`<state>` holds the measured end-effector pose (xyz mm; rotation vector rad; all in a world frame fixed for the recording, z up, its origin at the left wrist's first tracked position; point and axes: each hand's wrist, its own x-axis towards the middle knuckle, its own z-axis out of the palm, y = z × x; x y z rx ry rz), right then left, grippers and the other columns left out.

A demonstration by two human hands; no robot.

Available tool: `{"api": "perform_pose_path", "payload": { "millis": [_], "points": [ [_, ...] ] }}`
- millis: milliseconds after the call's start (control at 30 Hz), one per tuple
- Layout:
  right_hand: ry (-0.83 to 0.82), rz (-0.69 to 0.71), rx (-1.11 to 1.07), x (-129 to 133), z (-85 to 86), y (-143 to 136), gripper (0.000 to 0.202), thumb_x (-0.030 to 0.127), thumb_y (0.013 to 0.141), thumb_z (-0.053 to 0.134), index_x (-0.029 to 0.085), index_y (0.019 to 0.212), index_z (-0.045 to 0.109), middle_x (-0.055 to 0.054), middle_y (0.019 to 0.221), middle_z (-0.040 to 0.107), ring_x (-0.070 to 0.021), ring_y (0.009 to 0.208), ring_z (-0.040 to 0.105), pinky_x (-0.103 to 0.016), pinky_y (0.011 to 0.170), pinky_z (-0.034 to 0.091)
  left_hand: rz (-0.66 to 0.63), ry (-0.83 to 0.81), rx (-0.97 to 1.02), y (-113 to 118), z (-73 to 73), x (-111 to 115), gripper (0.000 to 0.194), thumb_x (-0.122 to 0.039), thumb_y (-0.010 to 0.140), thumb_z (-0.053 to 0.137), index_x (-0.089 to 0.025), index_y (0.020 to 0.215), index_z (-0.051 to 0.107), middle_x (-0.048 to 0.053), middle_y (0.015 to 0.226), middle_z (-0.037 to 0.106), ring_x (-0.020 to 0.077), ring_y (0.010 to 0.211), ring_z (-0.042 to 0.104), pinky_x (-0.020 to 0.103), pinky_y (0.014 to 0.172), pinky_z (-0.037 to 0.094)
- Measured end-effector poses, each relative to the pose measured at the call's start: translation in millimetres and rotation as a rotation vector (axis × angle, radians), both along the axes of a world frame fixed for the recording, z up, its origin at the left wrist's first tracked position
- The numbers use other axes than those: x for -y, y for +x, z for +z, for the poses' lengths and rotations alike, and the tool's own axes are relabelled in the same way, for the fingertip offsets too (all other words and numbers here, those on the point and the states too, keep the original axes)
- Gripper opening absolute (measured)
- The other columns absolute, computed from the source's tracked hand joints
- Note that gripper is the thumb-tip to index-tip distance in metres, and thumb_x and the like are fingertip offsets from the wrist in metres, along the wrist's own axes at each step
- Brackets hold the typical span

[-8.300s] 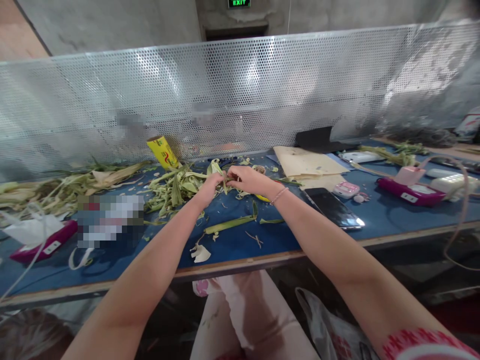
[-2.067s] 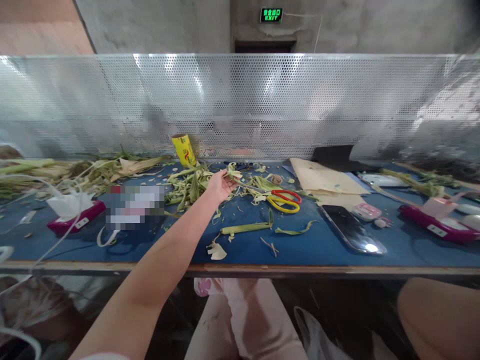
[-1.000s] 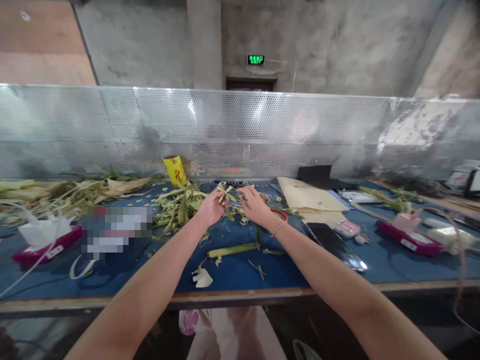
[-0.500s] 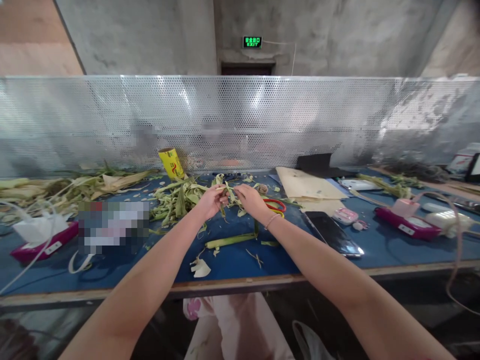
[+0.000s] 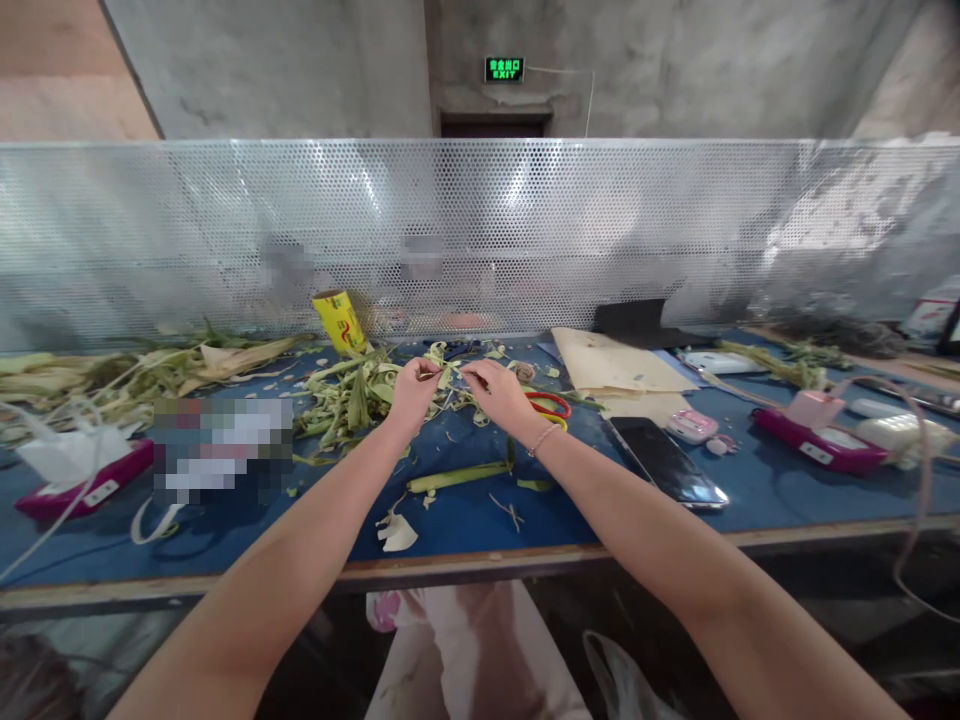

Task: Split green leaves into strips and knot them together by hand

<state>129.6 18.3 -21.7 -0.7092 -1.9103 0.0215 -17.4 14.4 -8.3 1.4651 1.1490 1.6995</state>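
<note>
Over the middle of the blue table, my left hand (image 5: 418, 388) is closed, its fingertips pinching a thin green plant strip (image 5: 448, 374). Facing it a short way to the right, my right hand (image 5: 495, 392) is closed too, its fingertips near the strip's other side; what they pinch is too small to make out. A heap of green leafy pieces (image 5: 352, 400) lies just left of my left hand. Red and yellow handles (image 5: 551, 405) show beside my right wrist. Nearer the front edge lie a thick green stalk (image 5: 459, 477) and a pale torn scrap (image 5: 397, 533).
A yellow tube (image 5: 340, 322) stands near the perforated metal screen (image 5: 495, 220). Dry husks (image 5: 217, 362) lie at the left, above a magenta power strip (image 5: 90, 482). To the right are a black phone (image 5: 666, 460), brown paper (image 5: 619, 362) and another power strip (image 5: 817, 442).
My hands have moved slightly apart, and my left hand has turned, its fingers now more curled over. The whole view has shifted slightly.
</note>
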Motion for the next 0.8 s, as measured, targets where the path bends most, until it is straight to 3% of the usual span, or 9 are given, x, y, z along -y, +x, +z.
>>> {"api": "perform_pose_path", "payload": {
  "millis": [200,400,567,667,800],
  "points": [
    [0.038,0.013,0.022,2.5,2.0,-0.7,0.020,0.018,0.083,0.044,0.017,0.089,0.062,-0.007,0.081,0.062,-0.0156,0.077,0.057,-0.030,0.073,0.046,-0.012,0.054,0.016,-0.1,-1.0,-3.6,0.016,-0.023,0.056,0.066,-0.016,0.068,0.058,-0.001,0.068,0.060,0.0114,0.067,0.055,0.027,0.071,0.044],
    [0.027,-0.009,0.044,1.1,0.8,-1.7,0.021,0.016,0.082,0.043,0.015,0.092,0.062,-0.008,0.081,0.062,-0.0158,0.077,0.057,-0.030,0.074,0.046,-0.106,0.183,-0.200,-3.1,-0.8,-2.0,0.021,-0.028,0.065,0.062,-0.018,0.083,0.064,0.006,0.098,0.064,0.0175,0.092,0.057,0.033,0.085,0.043],
    [-0.029,0.008,0.049,2.3,2.2,-1.8,0.020,0.016,0.083,0.043,0.014,0.088,0.062,-0.008,0.080,0.062,-0.0160,0.077,0.056,-0.030,0.074,0.045,0.060,0.265,-0.414,-5.9,1.8,-2.3,0.014,-0.028,0.073,0.055,-0.020,0.073,0.067,0.007,0.095,0.063,0.0189,0.094,0.055,0.037,0.089,0.039],
    [-0.058,0.030,0.044,3.0,2.3,-2.4,0.021,0.015,0.082,0.043,0.015,0.087,0.063,-0.007,0.078,0.062,-0.0154,0.076,0.056,-0.029,0.073,0.045,0.200,0.226,-0.483,-5.9,2.9,-1.5,0.011,-0.027,0.069,0.059,-0.021,0.066,0.068,0.006,0.089,0.061,0.0207,0.092,0.053,0.039,0.091,0.034],
    [-0.091,0.074,0.019,4.3,1.6,-4.5,0.022,0.017,0.083,0.043,0.017,0.086,0.065,-0.006,0.079,0.062,-0.0144,0.075,0.056,-0.028,0.073,0.044,0.287,0.164,-0.494,-3.8,5.2,3.6,0.008,-0.028,0.066,0.063,-0.022,0.061,0.066,0.004,0.081,0.060,0.0217,0.089,0.048,0.040,0.091,0.028]
  ]
}}
